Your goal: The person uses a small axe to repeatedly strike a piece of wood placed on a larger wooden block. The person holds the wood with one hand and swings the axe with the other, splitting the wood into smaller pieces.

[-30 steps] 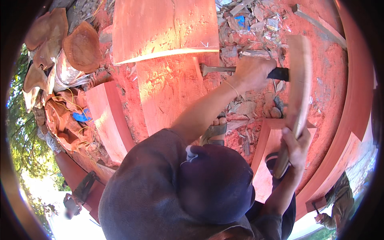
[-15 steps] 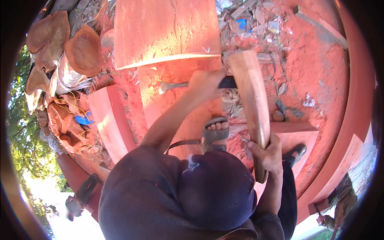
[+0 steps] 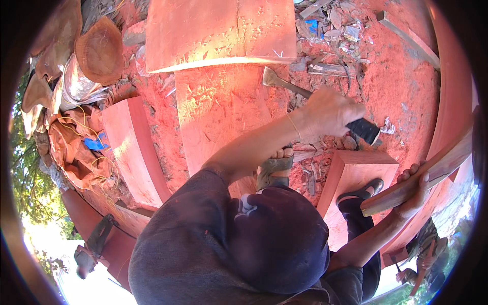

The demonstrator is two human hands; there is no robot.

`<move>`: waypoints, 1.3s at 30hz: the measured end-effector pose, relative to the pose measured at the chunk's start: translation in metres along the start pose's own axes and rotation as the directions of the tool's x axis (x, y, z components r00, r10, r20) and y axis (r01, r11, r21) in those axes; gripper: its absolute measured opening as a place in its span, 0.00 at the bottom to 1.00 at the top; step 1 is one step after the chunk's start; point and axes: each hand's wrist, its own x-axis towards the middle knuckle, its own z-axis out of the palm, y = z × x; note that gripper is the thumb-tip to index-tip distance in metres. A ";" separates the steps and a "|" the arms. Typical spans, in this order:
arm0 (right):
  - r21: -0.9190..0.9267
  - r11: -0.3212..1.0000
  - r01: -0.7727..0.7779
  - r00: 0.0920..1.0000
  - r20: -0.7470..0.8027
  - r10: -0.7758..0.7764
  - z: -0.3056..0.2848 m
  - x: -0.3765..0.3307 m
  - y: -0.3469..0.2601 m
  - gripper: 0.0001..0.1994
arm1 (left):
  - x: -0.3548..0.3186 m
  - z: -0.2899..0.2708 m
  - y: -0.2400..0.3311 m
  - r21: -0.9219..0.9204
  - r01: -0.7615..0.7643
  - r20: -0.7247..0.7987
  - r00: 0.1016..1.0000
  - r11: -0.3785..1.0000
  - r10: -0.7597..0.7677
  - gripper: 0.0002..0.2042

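Observation:
My left hand point(image 3: 330, 113) is closed round a chisel point(image 3: 296, 88) with a flared metal blade and a black handle. The blade end points up and left, near the right edge of a reddish wooden plank point(image 3: 201, 122) with a rough, chipped surface. Its handle end sticks out to the lower right of the hand. My right hand point(image 3: 414, 189) grips a curved wooden club point(image 3: 394, 197) out at the right, well apart from the chisel. A large reddish slab point(image 3: 198, 25) lies at the far end of the plank, its top marked with small gouges.
Cut log pieces point(image 3: 101, 53) stand at the far left, above a crumpled brown cloth point(image 3: 71, 147). A squared beam point(image 3: 132, 147) lies left of the plank. My sandalled foot point(image 3: 275, 168) is beside it. A wooden block point(image 3: 366, 158) is under the other foot. People show at both lower edges.
My left hand has swung right, turning the chisel so its blade tip points up and left. My right hand has drawn the club away from the chisel handle, outward to the right.

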 end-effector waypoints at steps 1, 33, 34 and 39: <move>-0.029 1.000 0.005 1.000 -0.009 -0.005 -0.002 -0.001 0.003 0.25 | -0.002 0.000 0.001 -0.028 -0.050 -0.060 0.997 0.998 0.048 0.11; 0.089 0.995 -0.040 0.992 -0.115 0.050 -0.049 0.006 0.033 0.26 | 0.026 0.072 -0.022 0.087 0.252 -0.025 0.968 0.964 -0.250 0.13; 0.123 0.991 -0.061 0.990 -0.115 0.075 -0.042 0.007 0.035 0.25 | 0.025 0.072 -0.024 0.085 0.235 -0.051 0.971 0.968 -0.231 0.13; -0.467 0.847 -0.254 0.933 0.111 0.341 -0.002 -0.009 0.062 0.17 | 0.019 0.075 -0.019 0.043 0.240 -0.065 0.969 0.970 -0.237 0.11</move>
